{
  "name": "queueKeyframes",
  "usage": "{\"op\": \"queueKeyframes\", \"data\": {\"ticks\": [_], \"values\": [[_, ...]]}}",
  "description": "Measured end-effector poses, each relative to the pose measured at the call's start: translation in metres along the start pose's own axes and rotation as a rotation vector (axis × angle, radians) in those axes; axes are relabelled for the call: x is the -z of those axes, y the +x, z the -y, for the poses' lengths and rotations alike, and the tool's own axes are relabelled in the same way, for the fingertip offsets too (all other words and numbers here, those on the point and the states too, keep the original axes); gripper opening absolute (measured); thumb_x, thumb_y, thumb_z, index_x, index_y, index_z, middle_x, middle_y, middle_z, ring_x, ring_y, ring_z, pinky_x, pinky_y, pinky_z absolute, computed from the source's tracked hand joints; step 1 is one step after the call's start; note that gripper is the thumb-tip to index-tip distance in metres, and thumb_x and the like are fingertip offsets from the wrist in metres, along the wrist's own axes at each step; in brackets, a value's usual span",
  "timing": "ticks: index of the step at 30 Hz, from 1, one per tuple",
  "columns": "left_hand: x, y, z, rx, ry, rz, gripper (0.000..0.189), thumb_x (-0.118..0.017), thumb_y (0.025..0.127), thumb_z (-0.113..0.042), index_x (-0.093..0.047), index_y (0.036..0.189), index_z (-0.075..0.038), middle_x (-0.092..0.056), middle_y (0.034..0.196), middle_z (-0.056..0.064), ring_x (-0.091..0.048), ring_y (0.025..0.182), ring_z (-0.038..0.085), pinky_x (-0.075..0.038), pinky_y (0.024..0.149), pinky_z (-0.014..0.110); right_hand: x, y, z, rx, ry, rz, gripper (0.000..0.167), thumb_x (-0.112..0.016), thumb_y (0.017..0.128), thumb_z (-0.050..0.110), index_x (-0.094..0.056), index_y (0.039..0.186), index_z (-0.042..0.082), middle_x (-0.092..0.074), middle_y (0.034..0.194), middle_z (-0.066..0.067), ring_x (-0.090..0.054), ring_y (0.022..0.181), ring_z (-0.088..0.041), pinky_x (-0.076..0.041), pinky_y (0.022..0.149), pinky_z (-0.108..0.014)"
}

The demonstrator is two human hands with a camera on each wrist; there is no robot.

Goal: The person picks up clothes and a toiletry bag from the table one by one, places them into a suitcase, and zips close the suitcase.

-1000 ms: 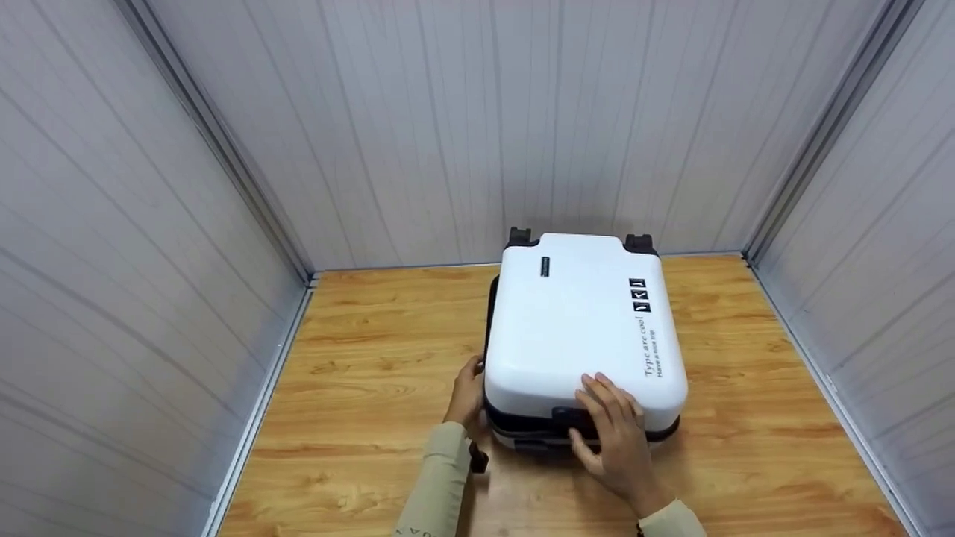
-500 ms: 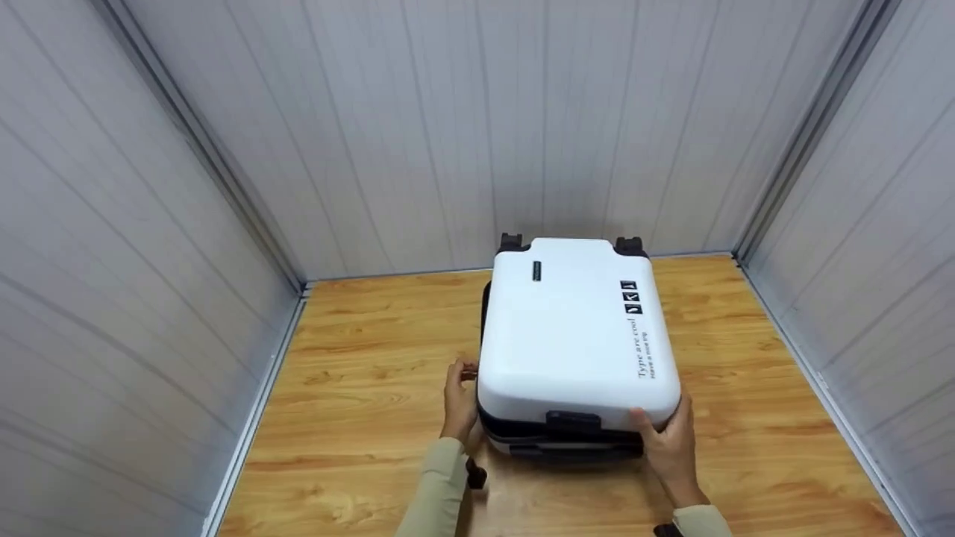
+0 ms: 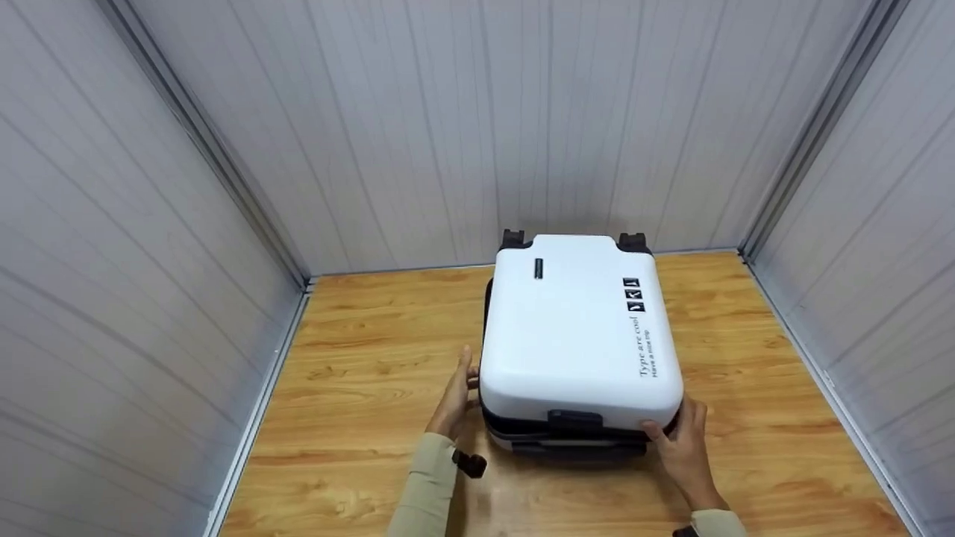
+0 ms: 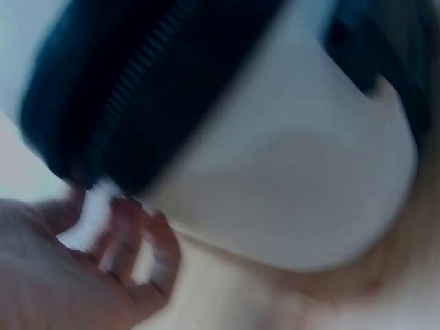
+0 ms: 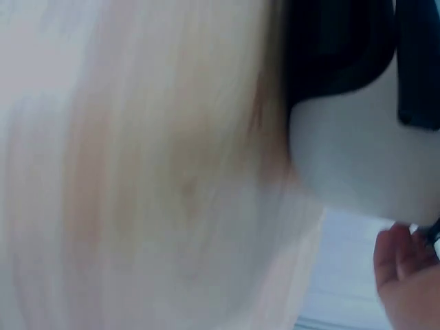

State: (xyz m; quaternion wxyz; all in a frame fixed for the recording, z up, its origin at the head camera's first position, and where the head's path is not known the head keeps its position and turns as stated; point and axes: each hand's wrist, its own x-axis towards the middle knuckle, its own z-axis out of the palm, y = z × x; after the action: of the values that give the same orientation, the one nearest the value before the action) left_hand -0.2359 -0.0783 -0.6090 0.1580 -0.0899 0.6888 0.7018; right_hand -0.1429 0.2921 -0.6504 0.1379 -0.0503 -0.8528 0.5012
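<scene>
A white hard-shell suitcase (image 3: 578, 328) lies flat on the wooden floor. Dark zip edging (image 4: 158, 89) runs round its side, and a dark carry handle (image 3: 574, 449) sits low at the near end. Beside the left near corner, my left hand (image 3: 453, 395) touches the side with bent fingers, its thumb raised apart; blur hides whether a zip pull lies there. At the right near corner my right hand (image 3: 683, 451) grips the suitcase, thumb on the front edge and fingers round the side. The right wrist view shows that hand's fingers (image 5: 395, 258) below the white shell.
Panelled walls (image 3: 418, 134) stand at the back and on both sides. Two dark wheels (image 3: 633, 242) at the suitcase's far end are close to the back wall. Wooden floor (image 3: 373, 358) extends left and right of the suitcase.
My right hand has moved from the near end's top to the right corner and grips there. My left hand remains at the left side, its thumb now raised.
</scene>
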Motion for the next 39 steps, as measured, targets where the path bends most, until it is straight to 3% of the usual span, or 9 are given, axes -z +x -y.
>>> {"op": "queueKeyframes", "data": {"ticks": [4, 9, 12, 17, 24, 28, 30, 34, 39], "values": [[0.0, -0.01, -0.014, 0.009, 0.046, 0.08, 0.083, -0.047, 0.093, -0.077, -0.062, 0.127, -0.003, -0.06, 0.134, 0.013, -0.052, 0.129, 0.029, -0.044, 0.105, 0.05, 0.009, 0.002, -0.008, 0.018, 0.074, 0.008, 0.049, -0.047, 0.109, 0.018, -0.037, 0.155, 0.003, -0.039, 0.129, -0.007, -0.038, 0.111, 0.002, -0.033, 0.091, -0.009], [-0.003, -0.013, -0.024, 0.002, 0.03, 0.158, 0.064, -0.06, 0.093, -0.063, -0.074, 0.118, -0.006, -0.071, 0.122, 0.008, -0.06, 0.119, 0.022, -0.042, 0.107, 0.053, 0.016, 0.015, -0.007, -0.141, 0.05, 0.027, 0.046, -0.031, 0.113, 0.021, -0.041, 0.152, 0.001, -0.051, 0.14, -0.016, -0.043, 0.111, 0.006, -0.036, 0.086, -0.003], [-0.007, -0.016, -0.021, -0.002, 0.002, 0.128, 0.067, -0.061, 0.093, -0.06, -0.068, 0.125, -0.002, -0.069, 0.127, 0.012, -0.062, 0.118, 0.024, -0.042, 0.109, 0.053, 0.018, 0.022, -0.003, -0.181, -0.003, 0.063, 0.045, -0.03, 0.112, 0.021, -0.043, 0.15, -0.001, -0.052, 0.144, -0.022, -0.052, 0.123, -0.016, -0.042, 0.095, -0.016], [-0.016, -0.025, -0.011, -0.009, -0.005, 0.009, 0.078, -0.06, 0.093, -0.057, -0.049, 0.137, 0.006, -0.057, 0.133, 0.023, -0.059, 0.119, 0.029, -0.04, 0.113, 0.048, 0.021, 0.03, 0.001, -0.088, -0.102, 0.066, 0.034, -0.035, 0.111, 0.01, -0.052, 0.136, -0.006, -0.06, 0.134, -0.03, -0.059, 0.124, -0.043, -0.049, 0.1, -0.054], [-0.025, -0.03, -0.011, -0.069, 0.042, -0.046, 0.07, -0.053, 0.097, -0.056, -0.046, 0.126, 0.007, -0.051, 0.126, 0.024, -0.055, 0.118, 0.033, -0.04, 0.112, 0.05, 0.024, 0.029, 0.007, 0.023, -0.368, 0.002, 0.019, -0.047, 0.107, 0.007, -0.057, 0.12, -0.003, -0.069, 0.1, -0.029, -0.068, 0.08, -0.041, -0.051, 0.066, -0.055], [-0.029, -0.031, -0.014, -0.072, 0.045, -0.118, 0.078, -0.062, 0.094, -0.052, -0.029, 0.141, 0.002, -0.043, 0.133, 0.024, -0.049, 0.126, 0.037, -0.037, 0.115, 0.052, 0.025, 0.028, 0.008, 0.0, -0.413, -0.02, 0.018, -0.049, 0.105, 0.007, -0.058, 0.118, -0.002, -0.069, 0.094, -0.029, -0.066, 0.074, -0.042, -0.049, 0.061, -0.055], [-0.031, -0.032, -0.015, -0.124, 0.077, -0.145, 0.089, -0.07, 0.092, -0.048, -0.022, 0.15, -0.001, -0.039, 0.142, 0.027, -0.048, 0.132, 0.039, -0.038, 0.115, 0.055, 0.024, 0.027, 0.009, -0.013, -0.419, -0.028, 0.019, -0.049, 0.106, 0.009, -0.058, 0.118, -0.002, -0.069, 0.093, -0.029, -0.066, 0.074, -0.043, -0.048, 0.06, -0.056], [-0.037, -0.037, -0.016, -0.308, 0.298, -0.173, 0.114, -0.087, 0.076, -0.054, -0.021, 0.161, -0.014, -0.033, 0.157, 0.021, -0.044, 0.141, 0.04, -0.04, 0.114, 0.056, 0.022, 0.026, 0.009, -0.037, -0.428, -0.035, 0.02, -0.049, 0.106, 0.012, -0.059, 0.117, -0.002, -0.07, 0.093, -0.029, -0.067, 0.076, -0.045, -0.048, 0.06, -0.056], [-0.043, -0.04, -0.014, -0.733, 0.643, -0.246, 0.121, -0.092, 0.057, -0.066, -0.039, 0.157, -0.023, -0.03, 0.163, 0.02, -0.037, 0.147, 0.043, -0.039, 0.113, 0.063, 0.021, 0.026, 0.01, -0.069, -0.432, -0.011, 0.022, -0.046, 0.108, 0.015, -0.058, 0.119, -0.001, -0.07, 0.094, -0.027, -0.066, 0.076, -0.043, -0.048, 0.061, -0.055]]}}
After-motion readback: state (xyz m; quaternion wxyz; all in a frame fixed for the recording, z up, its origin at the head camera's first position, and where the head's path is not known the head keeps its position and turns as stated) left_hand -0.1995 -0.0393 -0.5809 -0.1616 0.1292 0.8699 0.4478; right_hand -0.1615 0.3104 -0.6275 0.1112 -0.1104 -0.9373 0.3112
